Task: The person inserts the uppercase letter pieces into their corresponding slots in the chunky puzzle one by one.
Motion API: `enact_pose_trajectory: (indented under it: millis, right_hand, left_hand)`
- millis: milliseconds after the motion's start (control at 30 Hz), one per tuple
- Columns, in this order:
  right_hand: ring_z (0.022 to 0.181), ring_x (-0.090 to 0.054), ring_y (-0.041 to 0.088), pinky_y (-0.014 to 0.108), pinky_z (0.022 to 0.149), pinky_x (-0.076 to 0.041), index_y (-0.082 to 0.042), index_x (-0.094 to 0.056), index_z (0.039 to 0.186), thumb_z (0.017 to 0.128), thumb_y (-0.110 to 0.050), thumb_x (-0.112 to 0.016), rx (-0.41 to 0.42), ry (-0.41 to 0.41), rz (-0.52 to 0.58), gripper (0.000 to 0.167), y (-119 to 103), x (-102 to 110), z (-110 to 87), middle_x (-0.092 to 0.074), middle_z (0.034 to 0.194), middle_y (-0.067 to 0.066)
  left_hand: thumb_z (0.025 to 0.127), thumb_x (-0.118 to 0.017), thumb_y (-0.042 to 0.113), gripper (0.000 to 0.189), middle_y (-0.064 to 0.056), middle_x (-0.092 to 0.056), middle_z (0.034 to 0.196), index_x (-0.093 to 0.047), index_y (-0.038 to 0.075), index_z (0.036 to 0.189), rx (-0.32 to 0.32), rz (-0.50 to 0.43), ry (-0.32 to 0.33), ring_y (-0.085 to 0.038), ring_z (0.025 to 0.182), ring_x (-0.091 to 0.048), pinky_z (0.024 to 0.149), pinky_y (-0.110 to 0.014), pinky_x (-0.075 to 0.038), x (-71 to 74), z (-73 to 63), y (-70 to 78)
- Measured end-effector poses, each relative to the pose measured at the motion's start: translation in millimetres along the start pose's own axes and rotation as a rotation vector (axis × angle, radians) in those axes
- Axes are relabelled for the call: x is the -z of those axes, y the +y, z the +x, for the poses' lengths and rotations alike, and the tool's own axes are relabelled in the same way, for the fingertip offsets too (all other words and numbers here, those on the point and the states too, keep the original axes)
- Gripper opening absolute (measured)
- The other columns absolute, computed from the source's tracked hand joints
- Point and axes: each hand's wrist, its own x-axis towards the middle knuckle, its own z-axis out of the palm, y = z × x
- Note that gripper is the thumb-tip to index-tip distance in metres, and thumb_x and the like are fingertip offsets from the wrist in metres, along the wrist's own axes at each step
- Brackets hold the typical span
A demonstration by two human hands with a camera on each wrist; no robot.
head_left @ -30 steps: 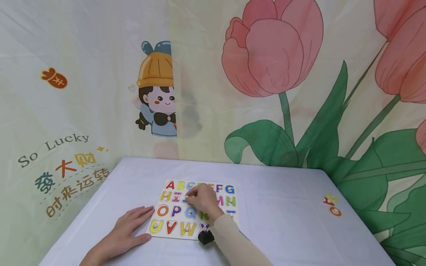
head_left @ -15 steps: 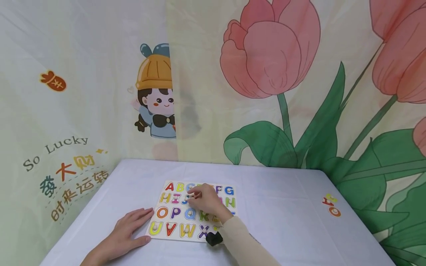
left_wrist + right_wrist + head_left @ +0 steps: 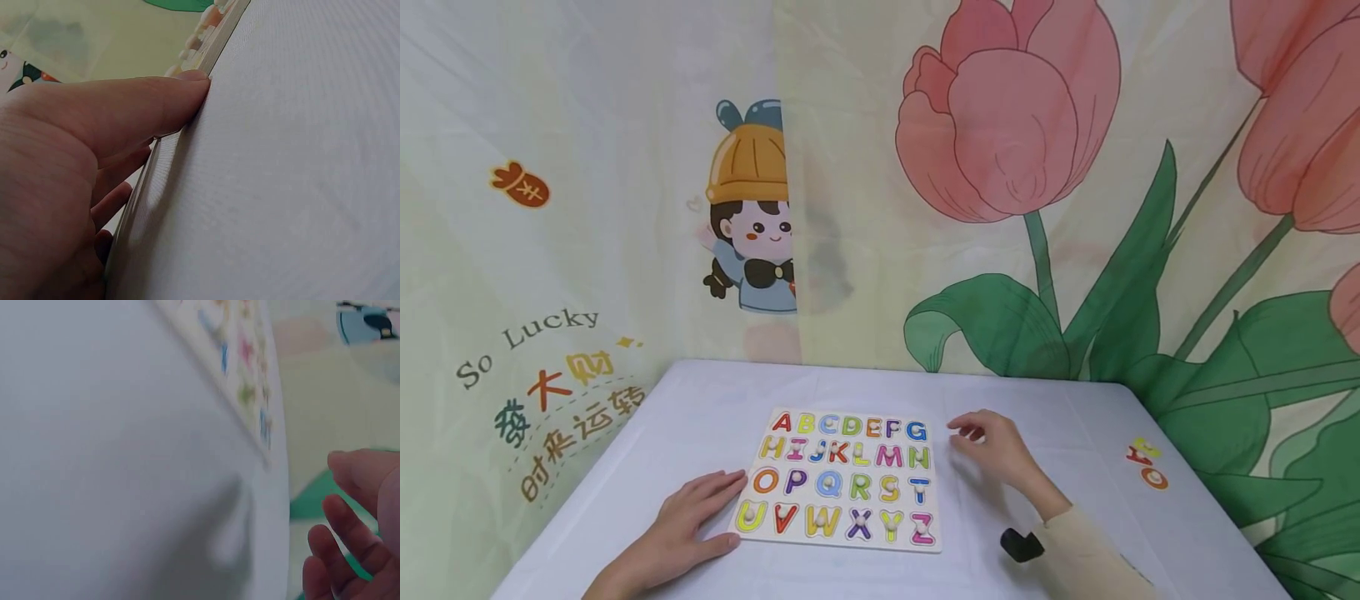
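Observation:
A pale alphabet puzzle board (image 3: 842,537) lies on the white table, with rows of coloured letters, many bearing small knobs. My left hand (image 3: 681,525) rests at its left side, fingertips touching the edge and thumb at the near corner. In the left wrist view, the thumb (image 3: 144,106) lies against the board's rim (image 3: 225,39). My right hand (image 3: 996,446) is in the air just right of the board, fingers loosely bent around nothing. The right wrist view has that hand (image 3: 369,531) apart from the blurred board (image 3: 206,362).
Small coloured pieces lie near the table's right edge, among them a red-and-yellow cluster (image 3: 1141,452) and an orange O (image 3: 1154,477). A patterned cloth (image 3: 850,208) with tulips hangs behind the white table (image 3: 1037,400). A black device (image 3: 1021,546) sits at the right wrist.
My right hand has left the middle of the board and moved right, past its edge, uncovering the letters there. The left hand stays in place.

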Motion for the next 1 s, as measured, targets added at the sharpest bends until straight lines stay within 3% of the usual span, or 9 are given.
enact_pose_trajectory:
  millis: [200,367,500,733,1000]
  right_hand:
    - [0.089,-0.063,0.022,0.029,0.071,-0.054,-0.006,-0.079,0.114,0.096,-0.015,-0.079,-0.053,0.118,-0.11,0.02,76,58,-31.2,-0.071,0.098,0.007]
    - [0.081,-0.066,0.021,0.029,0.061,-0.048,-0.001,-0.078,0.113,0.093,-0.017,-0.08,-0.122,0.214,-0.231,0.026,139,97,-59.9,-0.071,0.089,0.006]
    - [0.074,-0.063,0.019,0.03,0.06,-0.045,0.003,-0.077,0.113,0.092,-0.021,-0.079,-0.209,0.291,-0.315,0.032,176,124,-74.6,-0.071,0.084,0.006]
    - [0.069,-0.058,0.019,0.033,0.058,-0.041,0.009,-0.072,0.116,0.096,-0.029,-0.075,-0.327,0.301,-0.326,0.043,205,153,-83.9,-0.068,0.082,0.01]
    - [0.07,-0.06,0.021,0.033,0.06,-0.042,0.009,-0.073,0.108,0.098,-0.037,-0.072,-0.396,0.256,-0.322,0.047,208,162,-86.1,-0.069,0.081,0.011]
  left_hand:
    - [0.088,-0.082,0.048,0.073,-0.004,-0.058,0.155,-0.062,0.016,0.151,0.028,-0.025,-0.015,-0.036,0.141,-0.043,0.105,-0.056,-0.029,0.8,-0.6,1.9]
    - [0.088,-0.082,0.049,0.074,-0.004,-0.057,0.155,-0.062,0.015,0.151,0.048,-0.037,-0.034,-0.036,0.141,-0.043,0.106,-0.058,-0.029,1.3,-0.6,3.2]
    - [0.088,-0.081,0.051,0.075,-0.003,-0.057,0.156,-0.061,0.017,0.152,0.077,-0.043,-0.054,-0.036,0.143,-0.042,0.109,-0.062,-0.029,1.0,0.1,2.7]
    - [0.088,-0.081,0.051,0.075,-0.003,-0.055,0.157,-0.061,0.017,0.152,0.099,-0.054,-0.071,-0.036,0.144,-0.041,0.109,-0.063,-0.028,0.9,0.1,1.6]
    - [0.088,-0.082,0.051,0.075,-0.004,-0.056,0.157,-0.061,0.018,0.152,0.083,-0.05,-0.054,-0.037,0.144,-0.041,0.108,-0.061,-0.028,0.9,0.2,2.8]
